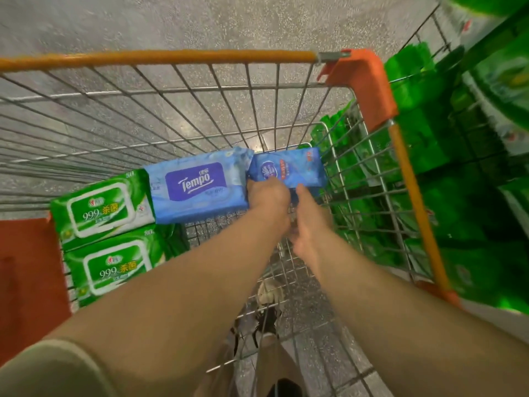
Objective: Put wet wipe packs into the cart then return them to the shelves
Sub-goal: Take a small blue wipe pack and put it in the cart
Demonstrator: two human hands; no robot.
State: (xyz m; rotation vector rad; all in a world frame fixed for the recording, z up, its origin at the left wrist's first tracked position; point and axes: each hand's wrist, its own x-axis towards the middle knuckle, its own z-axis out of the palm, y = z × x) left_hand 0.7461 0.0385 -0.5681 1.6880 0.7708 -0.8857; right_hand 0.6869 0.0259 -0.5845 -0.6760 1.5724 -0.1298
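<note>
**Both hands on the small blue pack deep in the cart**

The small blue pack [289, 167] sits at the far right of the cart, its right end close to the wire side, its left end touching the larger blue Tempo pack [197, 186]. The left hand [267, 196] covers its near left corner with the fingers curled down over the edge; it appears to grip the pack, though the fingertips are hidden behind the knuckles. The right hand [307, 219] reaches in just beside it, the thumb up against the pack's near edge; the rest of its fingers are blurred and point down toward the wire floor, so I cannot tell whether they hold anything.

Left of the Tempo pack lie two green packs [100, 213], one nearer than the other, against the cart's left side. The cart [160, 57] has an orange rim and wire walls. Outside its right wall stand shelves [446, 156] stacked with green packs.

With four packs in the cart and both hands at one of them, this could be either the setting down of a pack or the start of lifting it out; the frame does not settle which. If lifting, the next move calls for a firm hold on the pack's near edge, a lift clear of the rim, then a turn right toward the shelves.
</note>
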